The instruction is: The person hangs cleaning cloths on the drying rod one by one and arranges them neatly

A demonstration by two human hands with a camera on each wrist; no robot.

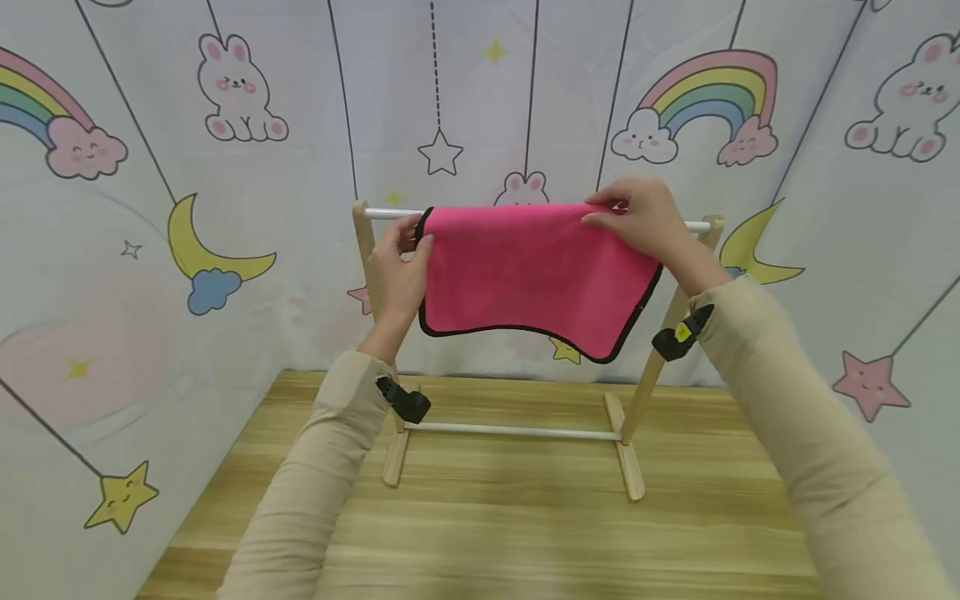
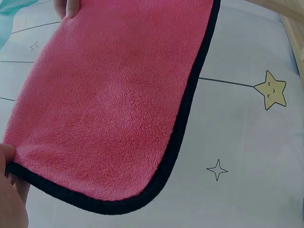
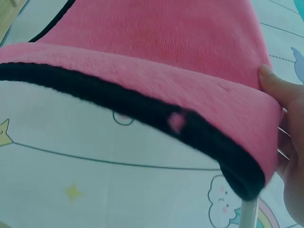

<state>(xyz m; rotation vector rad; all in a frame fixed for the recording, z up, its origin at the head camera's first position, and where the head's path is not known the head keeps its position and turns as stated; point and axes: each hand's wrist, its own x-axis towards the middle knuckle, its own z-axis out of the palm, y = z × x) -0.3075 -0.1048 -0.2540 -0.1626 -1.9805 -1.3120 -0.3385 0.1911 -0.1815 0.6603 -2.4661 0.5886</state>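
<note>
A pink towel [image 1: 517,275] with black edging hangs folded over the white top rod [image 1: 390,214] of a wooden rack. My left hand [image 1: 397,271] pinches the towel's left edge near the fold; in the left wrist view its thumb lies on the fuzzy pink face just inside the black trim [image 2: 111,206]. Along the fold, toward the right, my right hand [image 1: 647,221] pinches the cloth between thumb and fingers. The right wrist view shows the towel's fold [image 3: 228,99] beside that hand, with the rod end [image 3: 248,213] poking out below. The towel's back layer is hidden in the head view.
The rack's right post [image 1: 647,387] and wooden feet [image 1: 396,458] stand on a wood-grain table [image 1: 525,525]. A lower white rod [image 1: 517,431] joins the posts. Behind hangs a white backdrop [image 1: 300,183] printed with rabbits, stars and rainbows. Each wrist wears a small black camera [image 1: 405,402].
</note>
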